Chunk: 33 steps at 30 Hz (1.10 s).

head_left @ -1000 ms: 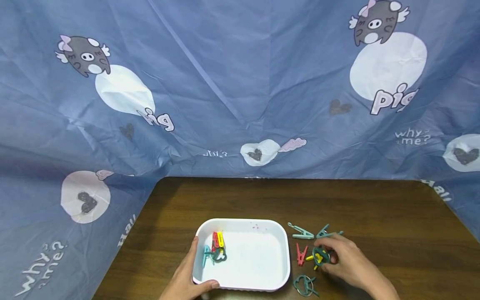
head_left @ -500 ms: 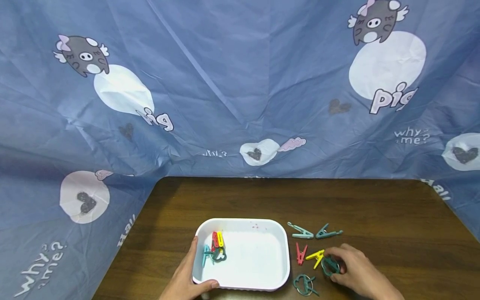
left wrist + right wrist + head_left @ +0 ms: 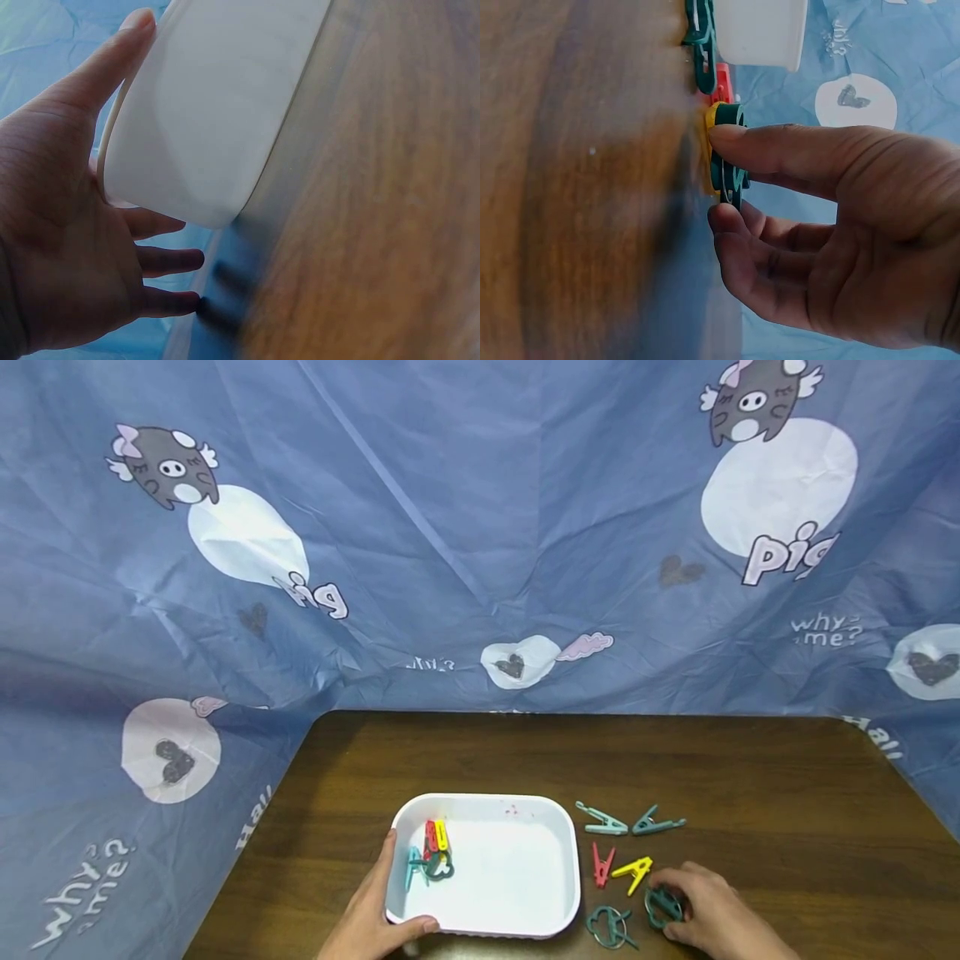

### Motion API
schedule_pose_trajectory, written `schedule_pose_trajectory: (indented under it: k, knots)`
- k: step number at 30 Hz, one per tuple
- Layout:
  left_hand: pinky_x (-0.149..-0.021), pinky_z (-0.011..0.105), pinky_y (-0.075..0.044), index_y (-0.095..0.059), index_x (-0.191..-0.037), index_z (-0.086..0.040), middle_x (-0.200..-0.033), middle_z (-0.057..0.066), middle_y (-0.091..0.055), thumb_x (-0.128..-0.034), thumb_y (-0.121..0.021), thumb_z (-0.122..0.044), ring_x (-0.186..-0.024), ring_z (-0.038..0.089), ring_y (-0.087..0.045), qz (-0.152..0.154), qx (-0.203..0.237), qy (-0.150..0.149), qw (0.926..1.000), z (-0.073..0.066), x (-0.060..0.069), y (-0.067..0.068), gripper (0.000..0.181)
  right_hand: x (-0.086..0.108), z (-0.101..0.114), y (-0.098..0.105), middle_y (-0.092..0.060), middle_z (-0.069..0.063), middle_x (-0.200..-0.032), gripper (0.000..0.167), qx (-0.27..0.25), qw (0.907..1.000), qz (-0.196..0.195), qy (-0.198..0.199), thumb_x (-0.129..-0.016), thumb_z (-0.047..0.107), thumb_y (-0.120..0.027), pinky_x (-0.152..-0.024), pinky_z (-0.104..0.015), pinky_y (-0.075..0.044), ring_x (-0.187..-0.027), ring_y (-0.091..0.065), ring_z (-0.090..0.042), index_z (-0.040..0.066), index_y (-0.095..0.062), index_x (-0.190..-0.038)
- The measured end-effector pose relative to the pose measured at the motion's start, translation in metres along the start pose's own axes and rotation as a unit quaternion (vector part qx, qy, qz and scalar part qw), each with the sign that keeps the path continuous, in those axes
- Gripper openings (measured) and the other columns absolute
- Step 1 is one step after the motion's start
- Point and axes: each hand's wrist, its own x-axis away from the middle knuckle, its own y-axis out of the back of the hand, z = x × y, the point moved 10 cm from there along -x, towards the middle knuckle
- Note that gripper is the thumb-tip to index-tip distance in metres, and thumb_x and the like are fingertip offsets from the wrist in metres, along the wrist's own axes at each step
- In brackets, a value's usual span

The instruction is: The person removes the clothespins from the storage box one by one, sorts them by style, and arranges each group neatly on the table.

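Note:
My left hand [image 3: 375, 906] rests against the left front corner of a white plastic box [image 3: 510, 922], its thumb at the front rim and its fingers mostly straight in the left wrist view. My right hand [image 3: 712, 910] holds a dark green cloud-shaped clip [image 3: 663, 907] with a metal ring, just above or on the table. Thumb and fingertips meet the clip's edges in the right wrist view. Just left of it lie a yellow clothespin [image 3: 634, 873], a red clothespin [image 3: 602, 865] and another dark green cloud-shaped clip [image 3: 611, 927].
Behind them are a pale green clothespin [image 3: 603, 821] and a darker green clothespin [image 3: 657, 822]. Inside the box, at its left, sit a red clip [image 3: 431, 838], a yellow clip [image 3: 441, 835], a light blue clothespin [image 3: 413, 867] and a green cloud-shaped clip [image 3: 438, 866]. A blue printed cloth [image 3: 420, 568] hangs behind the table.
My right hand has moved right and toward me with the green clip, away from the yellow clothespin, which now shows whole. My left hand stays at the box.

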Motion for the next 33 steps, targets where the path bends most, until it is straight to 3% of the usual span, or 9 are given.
schedule_pose_trajectory:
  k: [3,5,9,12,21,33]
  knots:
    - [-0.108,0.060,-0.043,-0.011,-0.160,-0.002,-0.158,0.028,-0.036,-0.0692,-0.090,-0.044,-0.140,0.045,-0.043,0.005,0.001,0.007,1.0000,0.000,-0.001,0.000,0.127,-0.001,-0.006,-0.004,-0.064,-0.003,-0.102,0.046,-0.002,0.9990,0.010,-0.044,-0.068,0.008,-0.089,-0.074,-0.040,-0.056,-0.091,-0.059,-0.017,0.017,-0.070,-0.109]
    - [-0.109,0.060,-0.043,-0.011,-0.160,-0.002,-0.159,0.028,-0.035,-0.0696,-0.090,-0.044,-0.141,0.045,-0.043,0.009,0.004,0.010,0.9999,0.000,-0.001,0.000,0.127,-0.001,-0.006,-0.006,-0.064,-0.003,-0.101,0.046,0.000,0.9989,0.012,-0.045,-0.067,0.008,-0.090,-0.075,-0.043,-0.056,-0.092,-0.060,-0.018,0.018,-0.070,-0.108]
    - [-0.110,0.061,-0.041,-0.009,-0.161,-0.003,-0.160,0.028,-0.033,-0.0707,-0.089,-0.044,-0.142,0.045,-0.041,0.015,0.014,0.015,0.9997,0.000,-0.002,-0.001,0.127,0.000,0.000,-0.007,-0.062,0.002,-0.096,0.046,0.029,0.9996,0.001,0.004,-0.067,0.012,-0.090,-0.068,-0.031,-0.051,-0.086,-0.056,-0.011,0.018,-0.070,-0.108]
    - [-0.110,0.060,-0.042,-0.010,-0.161,-0.002,-0.159,0.028,-0.034,-0.0706,-0.090,-0.044,-0.142,0.045,-0.041,0.011,0.012,0.010,0.9998,-0.001,-0.001,0.000,0.127,0.001,0.002,-0.008,-0.060,0.005,-0.093,0.046,0.045,0.9988,-0.008,0.017,-0.066,0.014,-0.091,-0.065,-0.024,-0.045,-0.082,-0.053,-0.006,0.020,-0.070,-0.107]
    - [-0.109,0.060,-0.043,-0.011,-0.160,-0.002,-0.158,0.029,-0.036,-0.0700,-0.090,-0.043,-0.140,0.045,-0.043,-0.001,0.008,-0.004,1.0000,-0.003,-0.001,0.002,0.127,-0.002,-0.009,-0.019,-0.056,-0.002,-0.092,0.044,-0.017,0.9965,0.029,-0.077,-0.066,0.007,-0.089,-0.071,-0.040,-0.052,-0.084,-0.053,-0.018,0.019,-0.071,-0.104]
    - [-0.108,0.059,-0.044,-0.009,-0.161,-0.002,-0.158,0.029,-0.036,-0.0705,-0.089,-0.044,-0.141,0.045,-0.043,0.011,0.009,0.007,0.9999,0.000,-0.001,-0.001,0.127,0.000,-0.010,-0.024,-0.056,-0.003,-0.093,0.043,-0.006,0.9953,0.044,-0.086,-0.070,0.006,-0.088,-0.072,-0.041,-0.053,-0.083,-0.054,-0.017,0.017,-0.071,-0.108]
